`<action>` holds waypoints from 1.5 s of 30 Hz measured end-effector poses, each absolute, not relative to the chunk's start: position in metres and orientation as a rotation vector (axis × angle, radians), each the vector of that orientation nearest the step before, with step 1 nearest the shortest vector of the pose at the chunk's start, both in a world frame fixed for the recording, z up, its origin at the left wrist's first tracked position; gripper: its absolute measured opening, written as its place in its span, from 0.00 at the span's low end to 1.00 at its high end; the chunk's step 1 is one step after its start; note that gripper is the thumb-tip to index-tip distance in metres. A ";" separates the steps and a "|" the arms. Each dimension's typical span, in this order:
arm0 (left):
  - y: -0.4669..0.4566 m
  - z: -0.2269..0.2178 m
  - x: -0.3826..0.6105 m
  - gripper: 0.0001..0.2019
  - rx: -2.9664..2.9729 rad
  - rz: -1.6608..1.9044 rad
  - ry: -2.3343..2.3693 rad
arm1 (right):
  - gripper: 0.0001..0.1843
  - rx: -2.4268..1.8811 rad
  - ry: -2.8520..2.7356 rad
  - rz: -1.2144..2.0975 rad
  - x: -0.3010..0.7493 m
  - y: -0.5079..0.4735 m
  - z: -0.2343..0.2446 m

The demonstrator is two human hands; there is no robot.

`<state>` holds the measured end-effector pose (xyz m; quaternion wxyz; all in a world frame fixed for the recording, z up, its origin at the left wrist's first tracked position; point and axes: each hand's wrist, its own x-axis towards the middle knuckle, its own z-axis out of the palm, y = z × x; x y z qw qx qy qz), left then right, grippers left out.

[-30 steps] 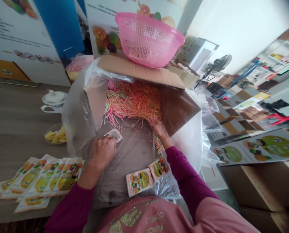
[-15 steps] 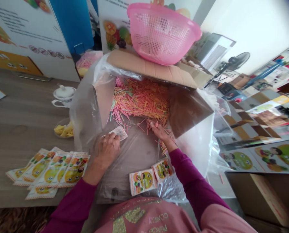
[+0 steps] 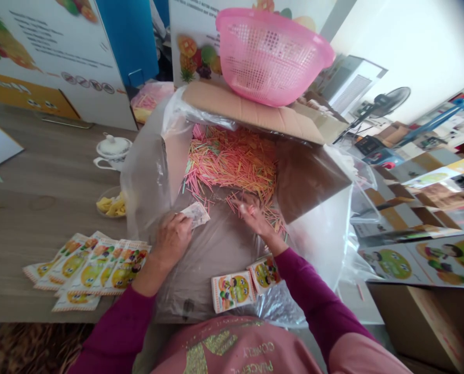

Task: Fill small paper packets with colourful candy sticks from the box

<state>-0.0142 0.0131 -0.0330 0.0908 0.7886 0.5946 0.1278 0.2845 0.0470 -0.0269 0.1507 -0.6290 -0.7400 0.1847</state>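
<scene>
My left hand grips a small flat packet, its printed back facing up, low over the plastic-covered surface. Its fingers are closed on the near end. My right hand is curled at the near edge of a heap of thin coloured sticks, mostly pink and orange, lying in a cardboard box on its side. A bit of pink shows between its fingers, which are partly blurred. Two printed packets, a front one and one beside it, lie near my right forearm.
A pink basket stands on the box's top. Clear plastic sheeting drapes around the box. To the left are a lidded white cup, a dish of yellow pieces and several fanned packets. An open carton stands at lower right.
My right hand has shifted slightly down toward me beside the loose sticks. My left hand still holds the packet, now tilted a little differently. The whole view has slid slightly to the right.
</scene>
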 end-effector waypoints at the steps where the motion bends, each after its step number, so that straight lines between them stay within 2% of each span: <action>1: 0.013 -0.036 -0.018 0.14 2.322 0.424 1.757 | 0.25 -1.876 -2.200 0.510 0.283 0.046 -0.031; 4: 0.018 -0.044 -0.029 0.13 2.235 0.591 1.710 | 0.24 -1.961 -2.244 0.421 0.281 0.045 -0.034; 7: 0.024 -0.046 -0.030 0.12 2.086 0.852 1.635 | 0.26 -1.805 -2.124 0.491 0.281 0.044 -0.020; 12: 0.023 -0.034 -0.002 0.11 1.747 1.140 1.311 | 0.42 -1.254 -1.925 0.896 0.262 0.035 0.021; 15: 0.018 -0.024 0.015 0.10 1.638 1.153 1.198 | 0.46 -1.099 -1.936 0.973 0.243 0.034 0.039; 23: 0.007 -0.029 0.025 0.12 1.437 1.180 1.047 | 0.49 -0.989 -1.923 1.209 0.225 0.041 0.028; 29: 0.006 -0.038 0.037 0.14 1.248 1.160 0.967 | 0.41 -0.813 -1.947 1.400 0.227 0.043 0.026; 33: 0.003 -0.036 0.046 0.16 1.023 1.079 0.896 | 0.43 -0.787 -1.804 1.390 0.230 0.043 0.029; 36: -0.002 -0.034 0.052 0.16 0.948 1.043 0.818 | 0.38 -0.788 -1.767 1.347 0.223 0.037 0.030; 39: -0.009 -0.031 0.054 0.11 1.017 1.034 0.807 | 0.35 -0.809 -1.876 1.243 0.213 0.029 0.029; 42: -0.020 -0.029 0.047 0.06 1.147 1.097 0.885 | 0.41 -0.859 -1.975 1.018 0.208 0.017 0.023; 45: -0.036 -0.026 0.037 0.09 1.266 1.134 0.985 | 0.50 -0.833 -2.283 0.846 0.207 0.002 0.017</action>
